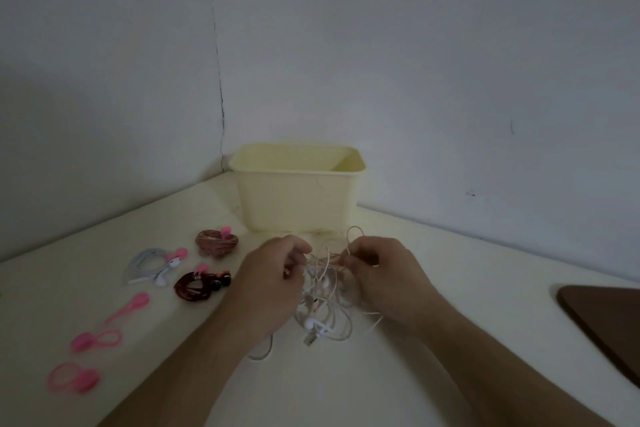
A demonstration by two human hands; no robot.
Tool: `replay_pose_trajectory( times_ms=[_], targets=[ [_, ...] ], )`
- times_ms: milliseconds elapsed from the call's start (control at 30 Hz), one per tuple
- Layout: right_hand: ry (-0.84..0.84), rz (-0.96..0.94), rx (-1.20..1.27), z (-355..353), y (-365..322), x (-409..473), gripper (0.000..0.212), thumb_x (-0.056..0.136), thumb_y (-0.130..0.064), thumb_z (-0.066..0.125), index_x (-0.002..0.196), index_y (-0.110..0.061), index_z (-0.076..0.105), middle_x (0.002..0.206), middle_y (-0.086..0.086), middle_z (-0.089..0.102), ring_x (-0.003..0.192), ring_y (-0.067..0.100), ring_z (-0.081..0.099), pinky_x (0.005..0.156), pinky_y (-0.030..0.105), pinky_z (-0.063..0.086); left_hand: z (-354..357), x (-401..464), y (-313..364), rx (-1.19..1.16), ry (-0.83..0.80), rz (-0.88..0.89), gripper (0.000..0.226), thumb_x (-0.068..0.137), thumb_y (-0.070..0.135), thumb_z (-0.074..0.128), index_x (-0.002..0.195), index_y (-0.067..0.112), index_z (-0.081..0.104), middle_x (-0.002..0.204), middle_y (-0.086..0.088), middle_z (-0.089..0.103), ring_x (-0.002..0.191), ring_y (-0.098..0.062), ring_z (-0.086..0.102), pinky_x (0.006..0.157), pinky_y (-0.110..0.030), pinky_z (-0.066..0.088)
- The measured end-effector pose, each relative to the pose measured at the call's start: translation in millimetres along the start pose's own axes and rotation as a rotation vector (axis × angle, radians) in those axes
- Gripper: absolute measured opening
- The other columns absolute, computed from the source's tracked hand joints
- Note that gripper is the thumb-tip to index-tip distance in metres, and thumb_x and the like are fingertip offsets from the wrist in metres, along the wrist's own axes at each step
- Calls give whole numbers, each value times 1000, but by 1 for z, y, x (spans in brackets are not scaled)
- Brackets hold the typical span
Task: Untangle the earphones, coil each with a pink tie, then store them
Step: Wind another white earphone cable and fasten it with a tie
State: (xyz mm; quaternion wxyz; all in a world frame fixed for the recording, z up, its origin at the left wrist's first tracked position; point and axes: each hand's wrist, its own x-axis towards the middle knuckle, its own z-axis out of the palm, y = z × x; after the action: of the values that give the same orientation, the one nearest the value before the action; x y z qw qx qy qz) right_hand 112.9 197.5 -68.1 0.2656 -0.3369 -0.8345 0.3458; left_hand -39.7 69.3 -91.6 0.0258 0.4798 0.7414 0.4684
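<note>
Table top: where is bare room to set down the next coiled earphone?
Free: the near table between the forearms, and the right part between the right hand and the brown board. Crowded: the left, with three coiled earphones and loose pink ties, and the tangle at centre.

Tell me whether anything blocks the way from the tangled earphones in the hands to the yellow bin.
Nothing visible does. The tangled earphones hang between the left hand and right hand, directly in front of the yellow bin, whose top is open. The three coiled sets lie off to the left.
</note>
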Motion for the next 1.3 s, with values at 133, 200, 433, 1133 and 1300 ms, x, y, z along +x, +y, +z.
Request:
replay_pose_trajectory(
  times_ms=[133, 200, 433, 1133, 1300],
  targets=[
    [184, 77, 554, -27, -7, 4, 28, 100, 0, 53, 78, -11, 64, 78, 9, 76, 79, 20, 69, 74, 31, 48, 1, 4, -8, -1, 39, -96, 34, 91, -1, 61, 103, 29, 69, 96, 12, 70, 90, -3, 67, 81, -19, 53],
    [240, 100, 780, -44, -10, 9, 27, 104, 0, 48, 83, -9, 61, 71, 13, 68, 76, 28, 67, 75, 36, 50, 0, 5, -10, -1, 69, -119, 37, 89, -6, 57, 100, 26, 69, 95, 9, 70, 90, -6, 67, 84, -22, 53],
    [325, 48, 967, -81, -18, 16, 22, 108, -9, 50, 92, -13, 65, 67, 4, 39, 58, 22, 39, 63, 34, 40, -3, 8, -12, -10, 99, -146, 42, 86, -11, 52, 109, 22, 65, 100, 5, 67, 90, -9, 64, 75, -15, 47],
    [245, -499, -511, -5, -17, -6, 32, 73, -13, 57, 100, -11, 74, 112, 9, 66, 114, 29, 58, 103, 40, 36, -7, -3, 1, 99, -104, -159, 33, 86, 4, 67, 87, 37, 68, 79, 11, 68, 73, -3, 63, 71, -18, 50],
    [-139, -358, -429, 10, -23, -14, 25, 102, -34, 54, 103, -20, 75, 107, -1, 67, 109, 20, 57, 103, 42, 42, -4, -3, 12, 64, -112, 3, 32, 90, 3, 68, 90, 34, 71, 80, 12, 69, 78, -2, 63, 65, -12, 44]
  ],
)
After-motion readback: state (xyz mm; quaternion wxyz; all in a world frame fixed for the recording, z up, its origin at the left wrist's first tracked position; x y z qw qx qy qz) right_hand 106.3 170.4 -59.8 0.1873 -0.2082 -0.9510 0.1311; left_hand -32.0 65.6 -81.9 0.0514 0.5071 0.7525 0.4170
